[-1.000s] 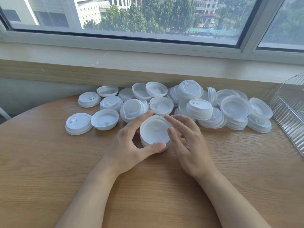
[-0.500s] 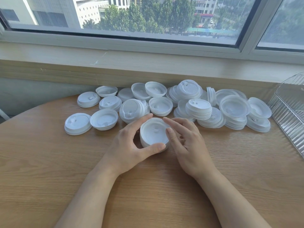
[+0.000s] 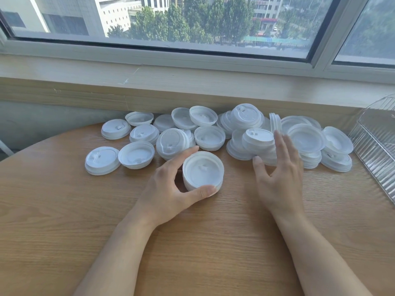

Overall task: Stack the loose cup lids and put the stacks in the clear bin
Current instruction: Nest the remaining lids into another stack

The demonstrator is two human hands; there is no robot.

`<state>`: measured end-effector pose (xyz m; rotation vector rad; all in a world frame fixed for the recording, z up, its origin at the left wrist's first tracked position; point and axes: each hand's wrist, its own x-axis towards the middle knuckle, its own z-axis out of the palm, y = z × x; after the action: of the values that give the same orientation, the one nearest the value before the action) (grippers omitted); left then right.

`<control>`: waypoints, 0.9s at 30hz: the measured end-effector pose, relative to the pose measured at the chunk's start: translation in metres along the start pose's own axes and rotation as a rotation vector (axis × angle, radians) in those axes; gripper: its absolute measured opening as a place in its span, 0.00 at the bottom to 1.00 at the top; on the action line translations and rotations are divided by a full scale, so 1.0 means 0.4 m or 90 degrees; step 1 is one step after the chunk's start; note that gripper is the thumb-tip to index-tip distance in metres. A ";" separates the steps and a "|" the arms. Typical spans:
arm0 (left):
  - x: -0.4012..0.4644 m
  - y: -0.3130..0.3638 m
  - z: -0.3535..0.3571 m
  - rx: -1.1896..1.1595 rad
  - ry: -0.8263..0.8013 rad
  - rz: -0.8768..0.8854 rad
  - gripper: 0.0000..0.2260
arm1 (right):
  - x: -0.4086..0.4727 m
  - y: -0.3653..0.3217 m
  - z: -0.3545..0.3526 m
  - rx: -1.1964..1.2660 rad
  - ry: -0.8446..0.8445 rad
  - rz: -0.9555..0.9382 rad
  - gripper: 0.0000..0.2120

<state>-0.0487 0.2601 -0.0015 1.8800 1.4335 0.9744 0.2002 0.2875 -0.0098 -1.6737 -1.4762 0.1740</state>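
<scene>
Nearest the viewer, two bare forearms reach forward over a round wooden table [image 3: 64,242]. The left hand [image 3: 171,189] curls around a short stack of lids [image 3: 203,170] lying on the table near the middle, thumb at the stack's 6 o'clock edge and forefinger arched over its 10 o'clock side, so the stack is gripped between them. The right hand [image 3: 280,174] is at 3 o'clock of that stack and apart from it, fingers straight and spread, thumb out to the left; its fingertips reach up against another stack [image 3: 259,138] in the heap, though whether they actually touch it is hard to make out, since the fingers look blurred. Beyond both hands, from 10 o'clock round to 2 o'clock, a heap of loose lids [image 3: 210,137] stretches across the far edge of the table, some dome up, some hollow side up, one standing on edge [image 3: 275,122], several in low stacks. Two lids [image 3: 102,160] sit by themselves at the left end. At 3 o'clock, at the right border of the view, stands the ribbed clear bin [image 3: 378,150], only partly in view, just beside the last lids. Behind everything runs a pale window sill [image 3: 149,82] under a wide window [image 3: 171,22] with trees and buildings outside.
</scene>
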 end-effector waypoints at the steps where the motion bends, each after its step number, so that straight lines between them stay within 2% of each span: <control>1: 0.000 -0.001 0.000 0.000 0.000 0.000 0.43 | 0.000 0.005 0.005 -0.012 -0.007 -0.011 0.31; 6: 0.000 0.003 0.000 -0.001 -0.003 -0.001 0.43 | -0.011 -0.005 0.011 0.033 0.024 -0.071 0.25; 12: 0.001 0.001 0.001 0.001 -0.002 0.002 0.42 | -0.011 -0.003 0.022 0.016 -0.086 -0.075 0.35; 20: 0.000 -0.001 0.000 0.004 -0.001 0.003 0.41 | -0.012 -0.002 0.025 0.049 -0.076 -0.174 0.21; 27: -0.001 0.001 0.000 0.006 -0.003 0.005 0.42 | -0.019 -0.021 0.009 0.151 -0.086 -0.190 0.18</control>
<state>-0.0486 0.2598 -0.0011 1.8947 1.4323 0.9682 0.1895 0.2822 -0.0095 -1.2585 -1.7154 0.2908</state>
